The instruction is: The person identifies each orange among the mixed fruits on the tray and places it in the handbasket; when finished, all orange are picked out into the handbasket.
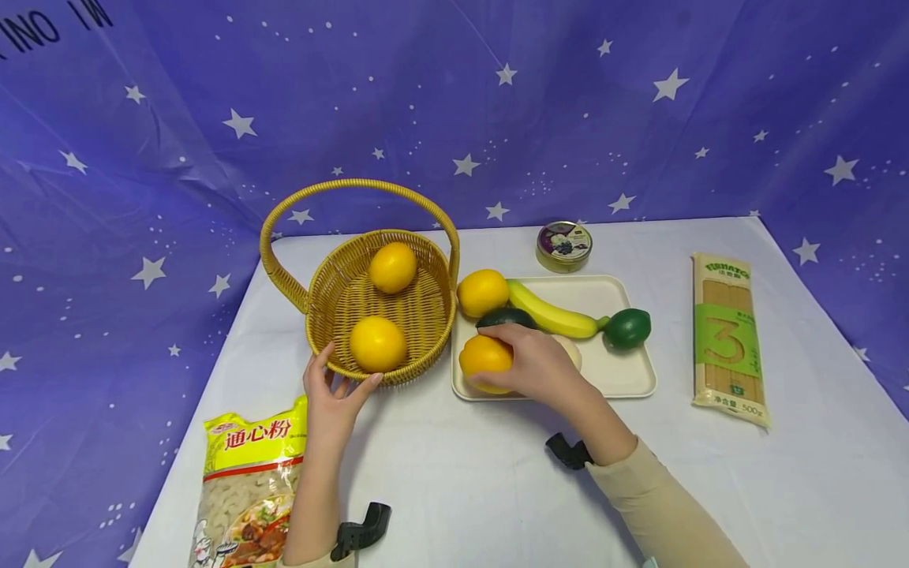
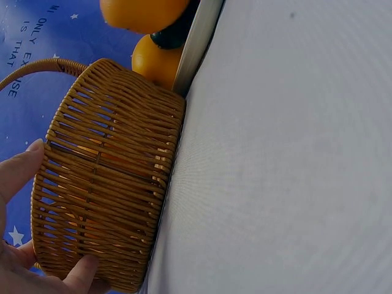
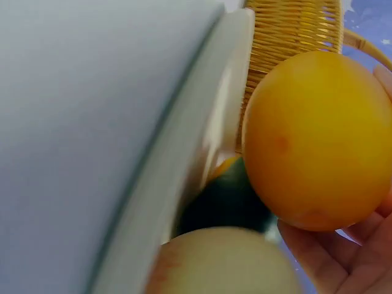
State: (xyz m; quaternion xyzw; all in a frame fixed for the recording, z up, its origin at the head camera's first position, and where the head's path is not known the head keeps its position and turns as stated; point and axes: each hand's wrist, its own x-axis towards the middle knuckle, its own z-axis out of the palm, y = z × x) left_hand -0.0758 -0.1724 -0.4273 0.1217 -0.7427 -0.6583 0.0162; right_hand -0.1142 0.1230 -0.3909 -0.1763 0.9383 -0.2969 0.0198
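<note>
My right hand (image 1: 536,359) grips an orange (image 1: 486,363) over the left end of a cream tray (image 1: 639,384). In the right wrist view that orange (image 3: 318,141) is large, with fingers curled against its far side. My left hand (image 1: 332,410) holds the near rim of a wicker basket (image 1: 426,355), with the thumb and fingers spread along the weave. Inside the basket lie two oranges, one at the back (image 1: 393,267) and one in front (image 1: 378,345). Another orange (image 1: 483,293), a dark avocado (image 1: 506,318), a banana (image 1: 554,310) and a green lemon-shaped fruit (image 1: 628,329) sit on the tray.
A pale round item (image 1: 570,351) on the tray is partly hidden behind my right hand. Behind the tray stands a round tin (image 1: 564,245). A noodle pack (image 1: 730,339) lies at the right, and a macaroni bag (image 1: 248,489) lies beneath my left forearm.
</note>
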